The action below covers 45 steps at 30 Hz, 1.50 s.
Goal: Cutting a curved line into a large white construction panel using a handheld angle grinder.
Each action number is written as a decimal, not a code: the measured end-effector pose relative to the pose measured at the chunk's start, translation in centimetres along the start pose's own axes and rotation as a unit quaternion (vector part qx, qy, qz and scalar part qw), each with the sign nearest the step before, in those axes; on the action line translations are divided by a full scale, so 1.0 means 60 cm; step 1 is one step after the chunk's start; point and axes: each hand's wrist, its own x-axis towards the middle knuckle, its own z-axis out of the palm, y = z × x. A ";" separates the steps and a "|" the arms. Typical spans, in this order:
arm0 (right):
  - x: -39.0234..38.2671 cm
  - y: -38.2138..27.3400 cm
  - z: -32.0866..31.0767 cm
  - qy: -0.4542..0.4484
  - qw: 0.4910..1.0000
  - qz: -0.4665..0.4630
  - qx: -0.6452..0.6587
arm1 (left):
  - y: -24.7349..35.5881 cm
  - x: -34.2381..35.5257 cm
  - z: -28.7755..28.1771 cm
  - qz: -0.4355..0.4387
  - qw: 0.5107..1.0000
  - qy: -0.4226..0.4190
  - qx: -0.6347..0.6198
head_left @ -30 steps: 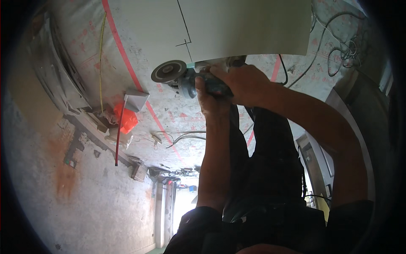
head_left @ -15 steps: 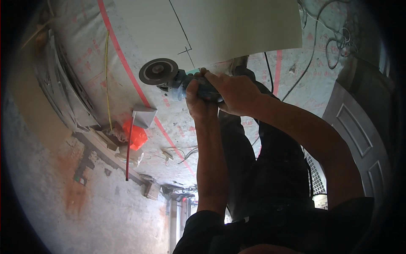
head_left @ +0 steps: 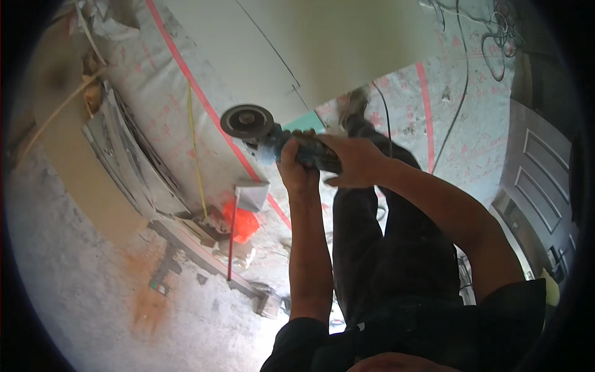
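A: How far has the work got?

B: A dark line (head_left: 266,37) is drawn on the pale board (head_left: 347,43), with a short tick near its near end. No cut shows along it, so the visible stretch seems marked only; the far end runs out of view.

A: And the angle grinder (head_left: 268,150)?

B: Near the board's near left corner, both hands on it. The left hand (head_left: 298,170) wraps the body behind the head, thumb on top, other fingers mostly hidden. The right hand (head_left: 358,160) is clamped around the rear.

A: Is the disc touching anything?

B: It looks raised, though its height is hard to judge. The disc (head_left: 246,121) is round, flat, dark grey; whether it spins can't be told.

A: What about the surfaces?

B: The board is smooth and matt, a flat green piece (head_left: 308,122) beside its near edge. The floor covering (head_left: 412,139) is wrinkled, dusty, red-printed; the wall (head_left: 80,297) at near left is rough, rust-stained.
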 end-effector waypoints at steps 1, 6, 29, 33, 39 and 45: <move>-0.015 0.013 -0.015 -0.018 1.000 0.001 0.022 | 0.000 0.004 0.007 0.002 1.000 -0.003 -0.003; -0.083 0.156 -0.085 -0.166 0.984 -0.018 -0.059 | -0.011 0.035 0.049 -0.014 0.999 0.001 -0.030; -0.030 0.134 -0.568 0.460 0.785 -0.120 -0.398 | 0.155 0.214 0.354 -0.036 0.985 -0.167 0.015; 0.079 0.082 -0.510 0.195 0.841 -0.026 -0.504 | 0.243 0.264 0.328 -0.024 0.991 -0.112 0.074; 0.238 -0.116 -0.346 0.162 0.975 -0.149 0.026 | 0.328 0.383 0.287 -0.052 0.984 -0.101 0.140; 0.424 -0.194 -0.258 0.167 0.981 0.075 0.070 | 0.347 0.475 0.294 -0.087 0.980 -0.068 0.165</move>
